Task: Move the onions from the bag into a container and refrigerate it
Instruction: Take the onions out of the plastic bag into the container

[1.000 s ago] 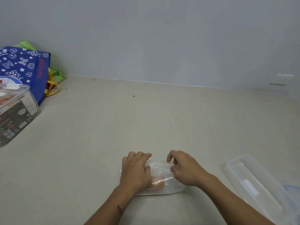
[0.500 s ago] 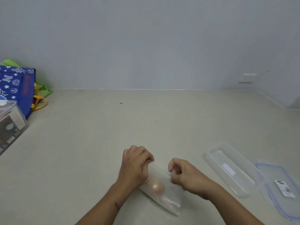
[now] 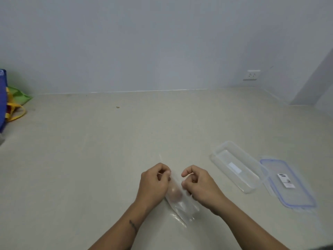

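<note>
A clear plastic bag (image 3: 182,207) lies on the beige counter between my hands, with one brownish onion (image 3: 174,193) showing inside it. My left hand (image 3: 154,184) pinches the left side of the bag's mouth. My right hand (image 3: 198,184) pinches the right side, and the two hands hold the edges a little apart. An empty clear rectangular container (image 3: 236,166) lies to the right of my hands. Its blue-rimmed lid (image 3: 288,183) lies flat beside it, further right.
A blue shopping bag (image 3: 2,98) with yellow handles and a green bag behind it stand at the far left edge. A wall socket (image 3: 251,75) is on the back wall. The counter (image 3: 90,159) meets a wall corner at the right.
The view has swung right, so the container and lid show more fully. My hands have shifted from lying on the bag to pinching its mouth, and the bag has turned lengthwise toward me.
</note>
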The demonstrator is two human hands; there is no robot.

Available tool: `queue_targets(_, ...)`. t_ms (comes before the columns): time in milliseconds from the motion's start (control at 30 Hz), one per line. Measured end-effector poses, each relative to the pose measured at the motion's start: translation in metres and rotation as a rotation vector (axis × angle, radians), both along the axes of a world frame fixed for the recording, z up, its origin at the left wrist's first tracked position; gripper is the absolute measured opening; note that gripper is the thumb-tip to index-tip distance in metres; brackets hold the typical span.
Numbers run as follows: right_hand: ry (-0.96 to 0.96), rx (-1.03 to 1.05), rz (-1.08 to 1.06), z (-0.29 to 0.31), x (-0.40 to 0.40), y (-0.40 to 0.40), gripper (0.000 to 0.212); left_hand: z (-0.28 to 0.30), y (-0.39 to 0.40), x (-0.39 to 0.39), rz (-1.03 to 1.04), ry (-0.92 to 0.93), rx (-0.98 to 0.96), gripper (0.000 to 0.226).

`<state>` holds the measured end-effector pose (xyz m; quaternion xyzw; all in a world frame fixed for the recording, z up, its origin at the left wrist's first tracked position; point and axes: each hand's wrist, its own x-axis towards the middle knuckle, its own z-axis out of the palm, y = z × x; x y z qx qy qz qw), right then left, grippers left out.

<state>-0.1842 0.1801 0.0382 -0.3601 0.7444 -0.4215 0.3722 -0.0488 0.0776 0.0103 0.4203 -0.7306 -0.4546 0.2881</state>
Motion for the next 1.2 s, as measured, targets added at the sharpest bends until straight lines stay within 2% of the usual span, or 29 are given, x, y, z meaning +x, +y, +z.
queue_targets(133, 0.046, 0.015, 0.017, -0.006, 0.003, -0.004, 0.015, 0.005, 0.003, -0.004, 0.123, 0.0, 0.098, 0.012)
queue_targets(433, 0.389, -0.161, 0.182, -0.009, -0.01, -0.002, 0.02, 0.01, 0.014, -0.014, 0.087, 0.049, 0.137, 0.021)
queue_targets(533, 0.451, -0.126, 0.193, -0.009, -0.021, 0.002, 0.022, 0.009, 0.02, -0.024, 0.082, 0.047, 0.102, 0.021)
queue_targets(700, 0.613, 0.005, 0.04, -0.005, -0.067, 0.014, 0.031, 0.015, 0.014, -0.042, 0.191, -0.011, 0.002, 0.025)
queue_targets(900, 0.746, 0.128, 0.01, -0.002, -0.117, 0.021, 0.042, 0.022, 0.003, -0.056, 0.27, -0.23, -0.069, 0.025)
queue_targets(1033, 0.872, 0.054, 0.112, 0.012, -0.132, 0.015, 0.042, 0.018, 0.018, -0.073, 0.238, -0.238, -0.164, 0.022)
queue_targets(1133, 0.798, -0.107, 0.318, 0.022, -0.125, 0.004, 0.039, 0.015, 0.025, -0.081, 0.266, -0.187, -0.142, 0.02)
queue_targets(1200, 0.704, -0.123, 0.487, 0.024, -0.118, -0.012, 0.04, 0.016, 0.026, -0.086, 0.319, -0.14, -0.072, 0.017)
